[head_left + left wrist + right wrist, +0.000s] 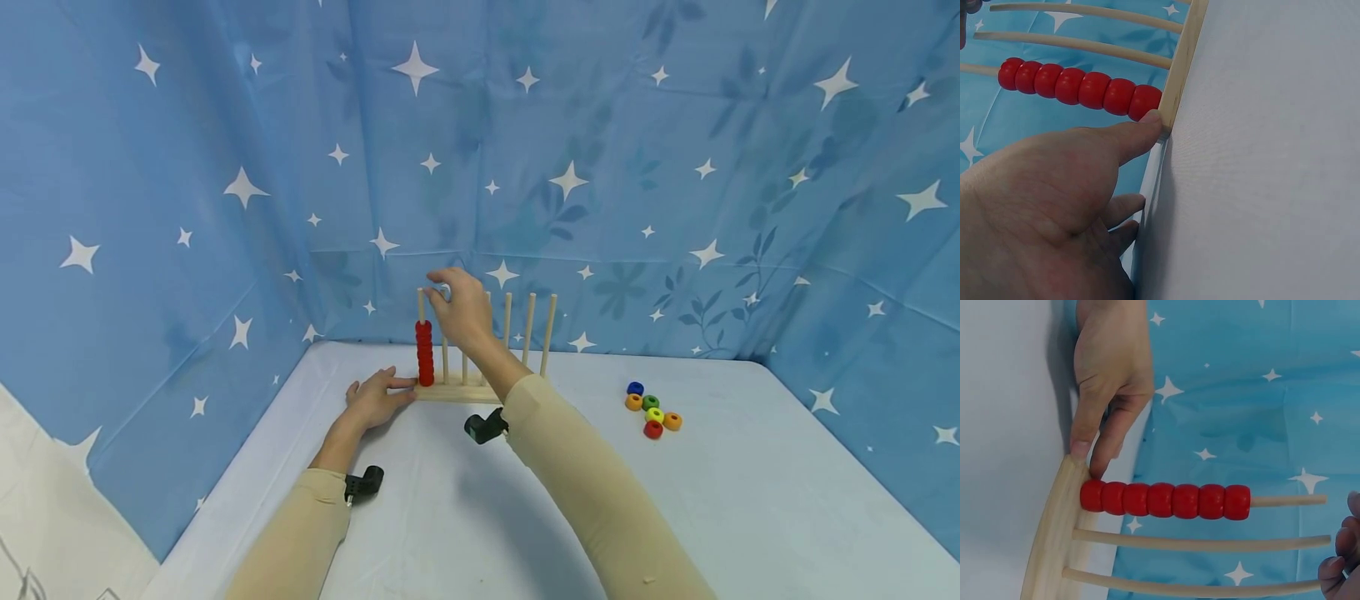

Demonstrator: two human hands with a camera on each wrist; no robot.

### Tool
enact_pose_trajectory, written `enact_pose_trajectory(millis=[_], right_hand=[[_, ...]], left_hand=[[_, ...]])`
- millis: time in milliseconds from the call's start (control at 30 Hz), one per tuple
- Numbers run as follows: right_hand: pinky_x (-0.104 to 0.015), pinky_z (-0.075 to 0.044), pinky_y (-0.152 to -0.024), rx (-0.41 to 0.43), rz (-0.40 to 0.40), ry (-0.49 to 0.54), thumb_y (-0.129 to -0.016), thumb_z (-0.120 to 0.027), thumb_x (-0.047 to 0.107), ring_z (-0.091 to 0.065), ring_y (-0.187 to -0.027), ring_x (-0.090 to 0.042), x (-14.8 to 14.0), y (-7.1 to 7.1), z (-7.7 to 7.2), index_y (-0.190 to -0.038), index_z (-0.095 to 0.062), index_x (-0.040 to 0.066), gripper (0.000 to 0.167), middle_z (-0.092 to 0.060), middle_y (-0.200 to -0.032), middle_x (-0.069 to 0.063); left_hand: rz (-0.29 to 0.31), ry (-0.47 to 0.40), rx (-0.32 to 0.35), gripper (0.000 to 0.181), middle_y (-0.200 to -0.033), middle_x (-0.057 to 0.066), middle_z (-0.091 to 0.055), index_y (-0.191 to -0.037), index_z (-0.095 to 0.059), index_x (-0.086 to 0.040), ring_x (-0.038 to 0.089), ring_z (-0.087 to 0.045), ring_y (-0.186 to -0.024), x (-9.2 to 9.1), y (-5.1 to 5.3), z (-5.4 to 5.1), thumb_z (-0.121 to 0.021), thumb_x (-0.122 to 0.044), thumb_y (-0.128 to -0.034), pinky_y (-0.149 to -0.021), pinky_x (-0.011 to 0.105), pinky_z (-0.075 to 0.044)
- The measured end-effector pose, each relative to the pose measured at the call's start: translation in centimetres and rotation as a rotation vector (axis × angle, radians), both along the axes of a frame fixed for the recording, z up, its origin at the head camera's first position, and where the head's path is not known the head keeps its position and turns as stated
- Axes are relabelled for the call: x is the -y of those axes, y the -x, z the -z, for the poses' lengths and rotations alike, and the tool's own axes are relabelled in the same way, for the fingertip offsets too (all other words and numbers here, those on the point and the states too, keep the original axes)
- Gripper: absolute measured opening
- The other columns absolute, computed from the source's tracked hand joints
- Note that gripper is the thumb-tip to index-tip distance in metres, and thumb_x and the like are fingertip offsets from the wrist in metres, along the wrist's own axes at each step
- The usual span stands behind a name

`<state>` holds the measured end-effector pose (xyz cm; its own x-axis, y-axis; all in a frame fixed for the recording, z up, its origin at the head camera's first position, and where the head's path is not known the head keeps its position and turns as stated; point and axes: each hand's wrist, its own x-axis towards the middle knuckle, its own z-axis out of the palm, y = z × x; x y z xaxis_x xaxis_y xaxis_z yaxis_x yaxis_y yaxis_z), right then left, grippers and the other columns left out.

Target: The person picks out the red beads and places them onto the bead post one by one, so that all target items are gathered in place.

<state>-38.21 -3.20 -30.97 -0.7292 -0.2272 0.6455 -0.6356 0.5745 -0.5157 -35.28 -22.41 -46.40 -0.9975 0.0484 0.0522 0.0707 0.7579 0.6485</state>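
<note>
A wooden peg rack (457, 392) stands on the table with several upright pegs. Red beads (424, 354) are stacked on its leftmost peg, whose bare tip shows above them. My left hand (375, 398) pinches the left end of the rack's base, its thumb (1141, 128) against the wood beside the lowest bead. My right hand (465, 312) is raised at the tops of the pegs, thumb and index finger apart, with no bead visible between them. Only its fingertips (1333, 569) show in the right wrist view, near the peg ends. It partly hides the middle pegs.
Loose beads lie on the table right of the rack: a blue bead (635, 388), a green bead (651, 402), a yellow bead (655, 415), a red bead (653, 430) and two orange beads (672, 422). A blue star-patterned curtain (600, 167) surrounds the white table (750, 500).
</note>
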Motion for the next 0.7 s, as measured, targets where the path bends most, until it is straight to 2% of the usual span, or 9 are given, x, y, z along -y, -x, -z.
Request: enact_pose_trajectory(millis=[67,167,433,700], right_hand=[[-0.025,-0.044,-0.051,-0.016,-0.022,0.028,-0.102,-0.070,0.020,-0.052,-0.051,-0.016,-0.1,-0.2,-0.1,-0.125,-0.076,0.011,0.025,-0.074,-0.125,-0.004],[-0.022,-0.041,-0.048,-0.047,-0.055,0.059,-0.102,-0.069,0.019,-0.045,-0.047,-0.012,-0.3,-0.4,-0.1,-0.124,-0.075,0.010,0.025,-0.074,-0.123,-0.006],[-0.024,-0.043,-0.050,-0.119,-0.120,0.139,-0.101,-0.071,0.017,-0.045,-0.048,-0.015,-1.0,-1.4,0.2,-0.121,-0.076,0.007,0.023,-0.074,-0.117,-0.009],[-0.024,-0.045,-0.054,-0.133,-0.158,0.173,-0.101,-0.070,0.016,-0.047,-0.053,-0.014,-1.7,-2.5,0.6,-0.124,-0.075,0.006,0.025,-0.073,-0.119,-0.011]], left_hand=[[0.000,0.000,0.004,0.040,-0.166,0.019,-0.038,-0.137,-0.071,-0.019,0.042,-0.026,-0.157,-0.1,0.0,0.0,-0.068,-0.036,-0.1014,-0.124,0.069,-0.001],[-0.001,0.000,0.006,0.040,-0.166,0.019,-0.038,-0.137,-0.071,-0.019,0.042,-0.026,-0.157,-0.1,0.0,0.0,-0.069,-0.036,-0.1012,-0.124,0.069,-0.001],[-0.007,-0.002,0.013,0.040,-0.167,0.018,-0.038,-0.138,-0.070,-0.020,0.041,-0.026,-0.158,-0.2,-0.1,0.0,-0.069,-0.035,-0.1009,-0.125,0.068,0.000],[-0.005,0.005,0.012,0.041,-0.166,0.018,-0.038,-0.138,-0.070,-0.020,0.042,-0.026,-0.157,-0.2,0.1,0.0,-0.069,-0.036,-0.1011,-0.124,0.069,-0.001]])
